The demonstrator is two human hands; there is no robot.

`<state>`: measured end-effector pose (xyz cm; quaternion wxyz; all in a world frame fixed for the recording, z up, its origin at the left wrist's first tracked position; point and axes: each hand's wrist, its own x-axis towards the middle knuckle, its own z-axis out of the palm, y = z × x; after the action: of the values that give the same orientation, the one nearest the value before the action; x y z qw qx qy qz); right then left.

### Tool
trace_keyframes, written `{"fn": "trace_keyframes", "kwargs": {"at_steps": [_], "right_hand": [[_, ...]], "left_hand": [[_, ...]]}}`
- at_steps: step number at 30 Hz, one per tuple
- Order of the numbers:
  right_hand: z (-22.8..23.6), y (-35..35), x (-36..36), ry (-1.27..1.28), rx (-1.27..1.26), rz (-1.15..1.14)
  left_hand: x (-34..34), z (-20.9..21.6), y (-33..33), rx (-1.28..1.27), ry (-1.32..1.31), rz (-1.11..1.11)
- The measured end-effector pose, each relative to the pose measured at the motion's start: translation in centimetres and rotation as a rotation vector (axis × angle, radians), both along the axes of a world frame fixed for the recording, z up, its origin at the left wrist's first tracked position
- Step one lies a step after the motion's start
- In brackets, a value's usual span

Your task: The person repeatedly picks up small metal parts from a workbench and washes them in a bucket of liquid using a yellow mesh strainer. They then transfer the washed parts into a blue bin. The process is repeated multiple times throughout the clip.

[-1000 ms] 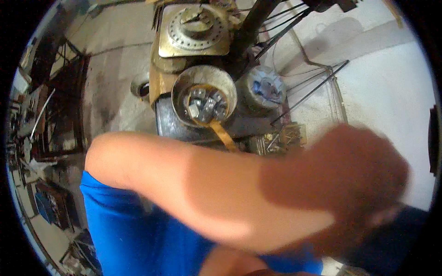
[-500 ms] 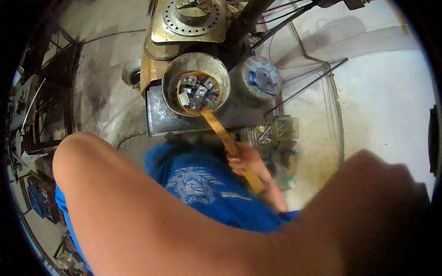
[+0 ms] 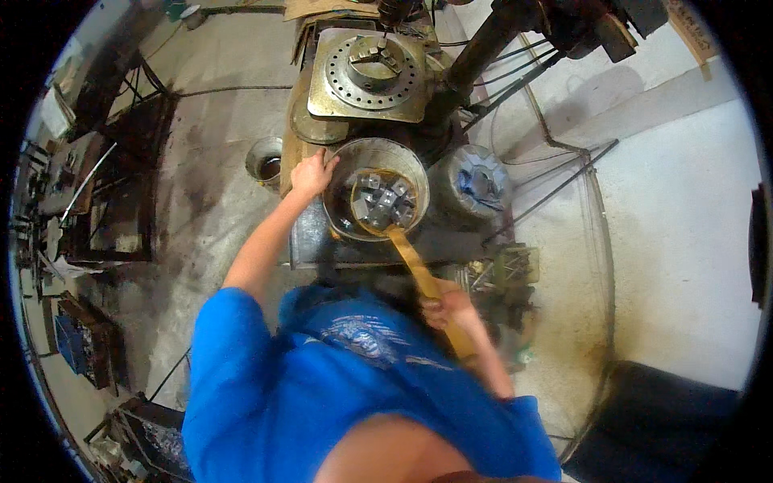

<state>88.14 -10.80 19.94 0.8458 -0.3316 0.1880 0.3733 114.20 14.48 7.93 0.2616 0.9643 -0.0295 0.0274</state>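
Note:
A round metal bucket [image 3: 336,211] stands on the dark bench. Inside it, toward its near right, sits a yellow-rimmed strainer [image 3: 357,190] heaped with several small silvery metal blocks [image 3: 386,198], some showing holes. A long flat yellow handle [image 3: 412,262] slants from the strainer over the bucket's near rim. Closed around that handle, partway down, is my right hand [image 3: 448,306]. My left hand [image 3: 312,174] grips the bucket's rim at its far left. What lies under the blocks is hidden.
Behind the bucket is a machine table [image 3: 322,88] carrying a round chuck [image 3: 375,64]. To the right stands a covered container [image 3: 475,185] with blue cloth on top. A smaller pail [image 3: 264,161] is on the floor at left. Loose metal pieces [image 3: 507,270] lie right of the bench.
My left arm, which was bent across the view close to the camera, has reached out, and its hand is now on the bucket's rim. My right hand keeps its hold; the view has shifted.

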Motion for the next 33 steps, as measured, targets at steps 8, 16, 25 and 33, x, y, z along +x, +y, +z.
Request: {"fn": "trace_keyframes", "kwargs": {"at_steps": [8, 16, 25, 33], "right_hand": [[3.5, 2.3, -0.4, 0.078, -0.294, -0.122], [2.1, 0.6, -2.8, -0.017, -0.015, -0.107], [-0.4, -0.8, -4.0, -0.113, 0.021, -0.075], [-6.7, -2.9, -4.0, 0.045, 0.351, -0.011]], "left_hand": [[0.7, -1.7, -1.2, 0.024, -0.102, 0.014], [0.4, -0.9, -1.6, 0.077, -0.109, 0.001], [0.5, -1.4, -1.4, 0.093, -0.144, 0.011], [0.3, -0.4, -2.1, 0.092, -0.167, 0.007]]}}
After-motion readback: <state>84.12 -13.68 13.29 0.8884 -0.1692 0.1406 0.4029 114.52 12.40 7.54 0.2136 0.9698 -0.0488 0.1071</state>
